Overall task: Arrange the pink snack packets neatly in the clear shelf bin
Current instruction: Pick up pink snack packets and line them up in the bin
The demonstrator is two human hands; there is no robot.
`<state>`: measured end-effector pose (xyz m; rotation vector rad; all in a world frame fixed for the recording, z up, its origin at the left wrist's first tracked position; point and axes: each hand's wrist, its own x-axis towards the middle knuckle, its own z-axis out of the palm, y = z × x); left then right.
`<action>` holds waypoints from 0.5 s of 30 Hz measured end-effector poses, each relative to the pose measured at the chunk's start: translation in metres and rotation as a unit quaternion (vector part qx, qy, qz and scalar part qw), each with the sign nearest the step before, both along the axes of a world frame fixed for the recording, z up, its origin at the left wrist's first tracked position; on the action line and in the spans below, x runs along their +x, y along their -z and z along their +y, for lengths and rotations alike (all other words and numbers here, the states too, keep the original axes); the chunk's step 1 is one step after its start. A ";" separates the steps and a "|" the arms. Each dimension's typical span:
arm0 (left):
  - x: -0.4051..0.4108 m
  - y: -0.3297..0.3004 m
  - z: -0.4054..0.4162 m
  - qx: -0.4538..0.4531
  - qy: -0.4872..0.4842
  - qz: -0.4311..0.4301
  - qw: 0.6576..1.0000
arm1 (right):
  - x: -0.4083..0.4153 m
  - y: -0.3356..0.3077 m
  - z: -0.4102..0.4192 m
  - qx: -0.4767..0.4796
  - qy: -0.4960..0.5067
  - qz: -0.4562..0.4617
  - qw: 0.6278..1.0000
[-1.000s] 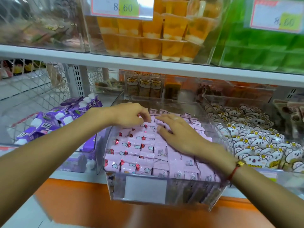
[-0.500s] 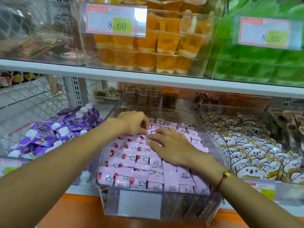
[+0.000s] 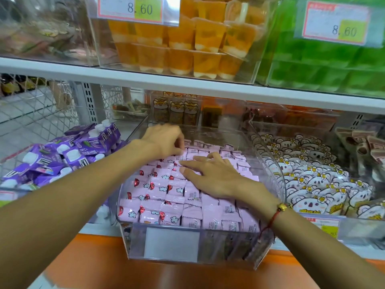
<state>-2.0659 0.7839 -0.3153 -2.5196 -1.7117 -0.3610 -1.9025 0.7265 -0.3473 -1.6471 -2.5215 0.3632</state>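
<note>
A clear shelf bin sits in the middle of the lower shelf, filled with rows of pink snack packets. Packets on the left show red and white cloud prints; those on the right lie with their backs up. My left hand is at the bin's back left, fingers curled and pinching the edge of a packet in the rear row. My right hand lies flat with fingers spread, pressing on the packets in the middle. A red cord bracelet is on the right wrist.
Purple drink pouches fill the bin to the left. White koala-print packets fill the bin to the right. Above, the shelf board carries orange jelly cups and green packs. An orange ledge runs below.
Both hands have shifted slightly toward the back of the bin. The left hand's fingers have curled tighter onto a rear packet; the right hand stays flat on the packets.
</note>
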 end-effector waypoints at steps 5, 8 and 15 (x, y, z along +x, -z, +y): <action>0.004 0.001 0.000 0.023 -0.025 -0.149 0.988 | 0.001 0.000 0.001 -0.005 -0.003 -0.005 1.000; 0.004 -0.013 -0.006 -0.024 -0.030 -0.316 0.948 | 0.001 -0.001 0.001 -0.006 -0.005 -0.006 1.000; -0.008 -0.014 -0.042 0.078 -0.050 -0.491 0.866 | 0.000 -0.003 -0.007 0.027 0.003 -0.006 1.000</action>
